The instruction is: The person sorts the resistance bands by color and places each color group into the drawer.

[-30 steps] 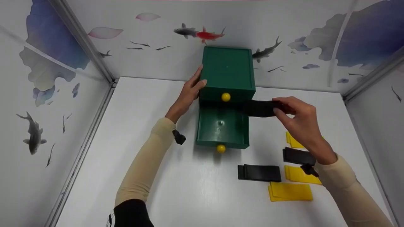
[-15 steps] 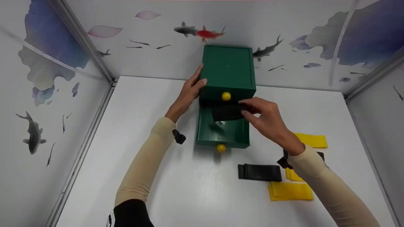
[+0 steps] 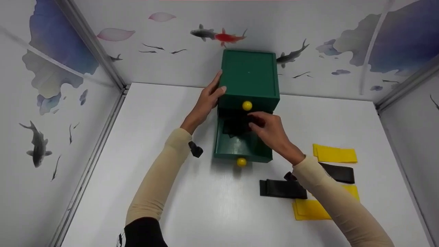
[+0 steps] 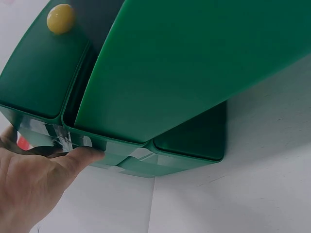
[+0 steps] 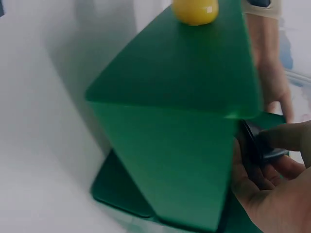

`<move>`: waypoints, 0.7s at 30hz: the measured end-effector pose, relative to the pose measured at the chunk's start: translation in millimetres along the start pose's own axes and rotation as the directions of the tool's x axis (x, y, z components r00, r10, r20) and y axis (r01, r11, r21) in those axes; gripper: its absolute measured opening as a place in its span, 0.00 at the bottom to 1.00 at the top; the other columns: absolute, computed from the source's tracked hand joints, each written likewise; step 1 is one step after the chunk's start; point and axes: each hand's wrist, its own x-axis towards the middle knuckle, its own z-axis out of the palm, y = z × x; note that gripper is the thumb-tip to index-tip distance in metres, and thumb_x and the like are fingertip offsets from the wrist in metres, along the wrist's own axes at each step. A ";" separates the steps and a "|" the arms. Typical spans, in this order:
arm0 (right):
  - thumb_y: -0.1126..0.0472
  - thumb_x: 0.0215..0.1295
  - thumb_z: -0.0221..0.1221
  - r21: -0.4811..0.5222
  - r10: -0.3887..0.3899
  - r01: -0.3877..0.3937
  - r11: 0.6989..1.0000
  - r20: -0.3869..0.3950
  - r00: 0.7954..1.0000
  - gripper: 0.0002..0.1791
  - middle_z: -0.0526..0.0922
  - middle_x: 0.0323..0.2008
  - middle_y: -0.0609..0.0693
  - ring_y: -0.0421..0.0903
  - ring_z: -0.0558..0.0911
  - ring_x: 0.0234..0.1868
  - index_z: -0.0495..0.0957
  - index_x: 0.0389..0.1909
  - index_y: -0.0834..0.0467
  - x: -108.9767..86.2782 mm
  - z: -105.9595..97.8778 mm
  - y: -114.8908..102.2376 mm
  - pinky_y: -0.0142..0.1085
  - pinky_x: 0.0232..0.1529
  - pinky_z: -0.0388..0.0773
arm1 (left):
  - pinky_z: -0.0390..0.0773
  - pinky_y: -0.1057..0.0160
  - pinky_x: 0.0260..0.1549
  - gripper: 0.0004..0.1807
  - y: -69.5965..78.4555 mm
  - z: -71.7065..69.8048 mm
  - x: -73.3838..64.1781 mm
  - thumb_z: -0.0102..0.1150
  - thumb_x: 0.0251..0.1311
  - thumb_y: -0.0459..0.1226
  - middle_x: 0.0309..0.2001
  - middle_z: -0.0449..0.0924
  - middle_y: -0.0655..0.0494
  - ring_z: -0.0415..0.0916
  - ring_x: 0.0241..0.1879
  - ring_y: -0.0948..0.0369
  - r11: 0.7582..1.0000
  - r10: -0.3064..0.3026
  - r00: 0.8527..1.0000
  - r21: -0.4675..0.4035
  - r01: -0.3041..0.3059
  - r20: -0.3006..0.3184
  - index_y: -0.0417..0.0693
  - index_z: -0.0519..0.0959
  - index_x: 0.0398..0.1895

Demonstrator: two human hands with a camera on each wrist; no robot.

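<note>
A green drawer cabinet (image 3: pixel 250 73) with yellow ball knobs stands at the back of the white table. Its lower drawer (image 3: pixel 233 149) is pulled out. Against the cabinet's left side lies my left hand (image 3: pixel 206 99), fingers and thumb extended along the wall; the left wrist view shows the thumb (image 4: pixel 86 156) on that side. Over the inside of the drawer, my right hand (image 3: pixel 271 128) pinches a flat black folded strip (image 3: pixel 235 127), partly lost in shadow. In the right wrist view, fingers and thumb hold the black strip (image 5: pixel 250 141) behind the drawer wall.
To the right on the table lie folded yellow strips (image 3: pixel 337 153) and black strips (image 3: pixel 283 188); the right forearm covers some of them. Another yellow strip (image 3: pixel 310 209) lies nearer the front. The upper drawer, with its knob (image 3: pixel 247 105), is closed above the pulled-out one. Walls enclose the table.
My right hand has carried the black strip leftward from beside the cabinet and down into the drawer. My left hand keeps its place on the cabinet.
</note>
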 end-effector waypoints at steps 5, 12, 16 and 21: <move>0.71 0.76 0.66 -0.057 0.086 -0.088 0.994 -0.029 0.996 0.18 0.89 0.52 0.62 0.55 0.86 0.45 0.83 0.63 0.68 0.0 3.1 11.2 0.55 0.53 0.87 | 0.65 0.52 0.79 0.38 1.7 0.2 -0.1 0.50 0.87 0.51 0.91 0.41 0.64 0.53 0.85 0.60 1.000 -0.019 1.000 -0.009 0.019 0.008 0.72 0.47 0.92; 0.72 0.77 0.65 -0.129 0.132 -0.135 0.982 -0.030 0.991 0.17 0.87 0.53 0.68 0.59 0.88 0.50 0.75 0.62 0.69 4.6 4.9 11.0 0.58 0.57 0.87 | 0.61 0.44 0.81 0.39 24.5 5.2 -10.3 0.50 0.87 0.47 0.91 0.40 0.60 0.50 0.86 0.57 0.999 -0.039 0.999 -0.011 0.039 0.001 0.64 0.46 0.93; 0.70 0.79 0.64 -0.204 0.127 -0.128 0.971 -0.019 0.992 0.14 0.87 0.51 0.67 0.59 0.89 0.49 0.75 0.60 0.66 2.9 6.7 8.6 0.57 0.56 0.88 | 0.61 0.43 0.81 0.39 23.3 5.6 -10.4 0.50 0.87 0.47 0.91 0.41 0.60 0.49 0.87 0.57 0.999 -0.041 0.999 -0.005 0.041 0.003 0.65 0.47 0.92; 0.66 0.82 0.63 -0.317 0.086 -0.079 0.945 0.007 0.996 0.15 0.88 0.50 0.65 0.59 0.90 0.47 0.76 0.62 0.66 -1.7 7.3 6.5 0.57 0.55 0.88 | 0.61 0.43 0.81 0.39 7.1 2.0 -2.4 0.50 0.87 0.50 0.91 0.40 0.64 0.50 0.86 0.59 0.999 -0.044 0.999 0.006 0.044 -0.004 0.70 0.47 0.92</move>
